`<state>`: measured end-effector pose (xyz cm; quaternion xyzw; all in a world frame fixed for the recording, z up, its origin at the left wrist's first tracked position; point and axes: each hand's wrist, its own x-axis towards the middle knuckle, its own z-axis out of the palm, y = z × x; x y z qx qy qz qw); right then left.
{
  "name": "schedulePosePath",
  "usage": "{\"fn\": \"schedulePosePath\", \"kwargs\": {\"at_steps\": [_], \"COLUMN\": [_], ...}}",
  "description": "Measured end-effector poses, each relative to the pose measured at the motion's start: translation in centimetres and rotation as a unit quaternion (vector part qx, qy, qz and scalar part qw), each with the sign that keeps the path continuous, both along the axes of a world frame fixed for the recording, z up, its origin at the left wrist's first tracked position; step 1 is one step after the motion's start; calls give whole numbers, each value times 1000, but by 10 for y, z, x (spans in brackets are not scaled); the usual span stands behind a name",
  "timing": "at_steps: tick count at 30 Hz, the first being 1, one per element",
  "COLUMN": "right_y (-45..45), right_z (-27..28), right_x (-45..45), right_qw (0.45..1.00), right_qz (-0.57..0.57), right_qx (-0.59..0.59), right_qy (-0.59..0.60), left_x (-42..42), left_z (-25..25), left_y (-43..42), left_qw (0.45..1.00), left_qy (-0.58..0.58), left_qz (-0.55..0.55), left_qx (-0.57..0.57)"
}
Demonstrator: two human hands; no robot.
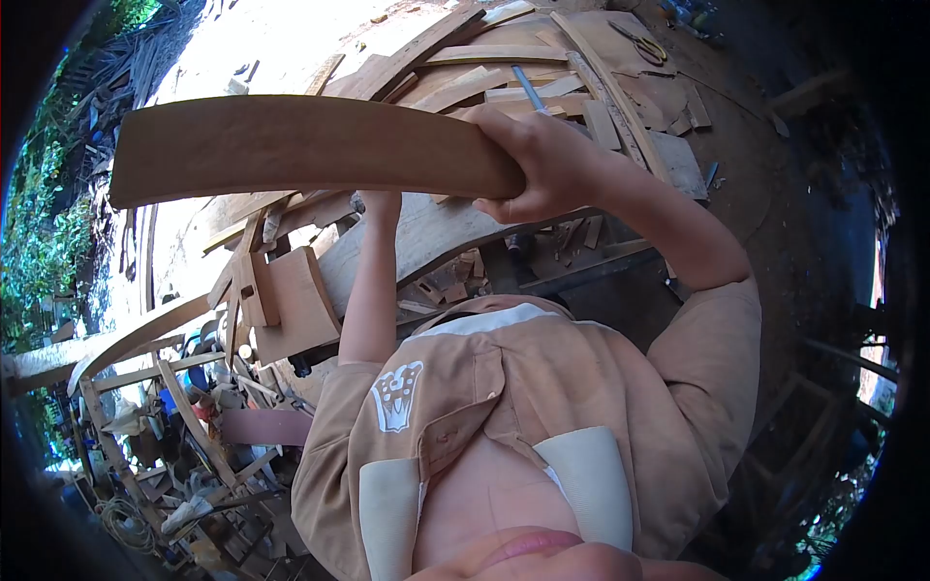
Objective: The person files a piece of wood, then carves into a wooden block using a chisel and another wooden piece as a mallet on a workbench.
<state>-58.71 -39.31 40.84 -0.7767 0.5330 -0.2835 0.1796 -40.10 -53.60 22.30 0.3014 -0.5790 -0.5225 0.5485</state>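
A wide, gently curved wooden board (310,147) is raised in front of me, its long side running from left to right. My right hand (542,160) is closed around the board's right end, fingers on the top edge and thumb underneath. Below the board's lower edge, part of my left hand (382,201) shows. The board covers its fingers, so its grip is hidden; a small greyish thing sits beside it. Behind and below lies a long pale plank (417,237) with a curved edge.
Several wooden strips and offcuts (499,55) lie on the ground ahead, with a blue rod (528,87) among them. Yellow-handled pliers (651,50) lie farther right. At left stand wooden blocks (258,290), a curved strip (145,334) and a cluttered wooden frame (194,416).
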Motion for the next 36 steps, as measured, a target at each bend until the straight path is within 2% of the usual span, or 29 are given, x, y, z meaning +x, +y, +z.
{"fn": "schedulePosePath", "kwargs": {"at_steps": [1,2,3,4,5,7,8,11,12,13,15,16,19,22,23,24,25,28,32,34,36], "right_y": [-2,-5,-8,-10,-9,-8,-8,-8,-5,-6,-5,-1,10,24,27,30,32,34,34,34,34], "right_z": [-5,-9,-11,-8,-4,1,-9,-29,-28,-47,-109,-115,-179,-207,-212,-217,-223,-238,-237,-237,-241], "right_x": [0,-2,-4,-8,-12,-21,-28,-36,-36,-42,-62,-64,-77,-72,-69,-65,-63,-56,-49,-49,-50], "right_qw": [1000,988,954,941,941,961,968,964,944,944,938,921,893,865,866,866,863,859,849,848,849], "right_qz": [1,-32,-65,-87,-90,-86,-105,-166,-196,-197,-274,-277,-333,-377,-377,-379,-381,-388,-404,-406,-405], "right_qx": [-1,111,221,297,294,189,202,205,266,265,211,274,300,326,326,326,327,327,325,327,323], "right_qy": [1,99,194,140,139,182,107,42,6,6,37,-9,-32,-46,-47,2,52,77,96,96,101], "left_x": [0,4,10,6,11,19,16,16,16,16,16,16,18,21,23,24,28,40,45,44,40], "left_z": [-1,-10,-19,-10,-12,-15,-17,-15,-13,-10,-8,-8,-15,-14,-13,-11,-19,-45,-55,-49,-42], "left_y": [-1,-3,-3,4,-1,-9,-7,-9,-11,-11,-11,-12,-13,-16,-16,-17,-24,-39,-42,-40,-41], "left_qw": [1000,1000,999,995,996,984,981,973,969,969,968,968,973,979,965,947,947,872,868,830,823], "left_qy": [12,-13,-40,-44,-43,78,117,148,163,163,172,171,158,124,145,164,163,296,337,383,395], "left_qz": [4,13,22,80,77,-116,-86,-96,-103,-103,-115,-115,-92,-39,-13,13,14,57,49,48,52], "left_qx": [-16,-3,11,38,35,108,130,150,157,155,144,144,138,159,219,277,278,385,362,403,405]}}
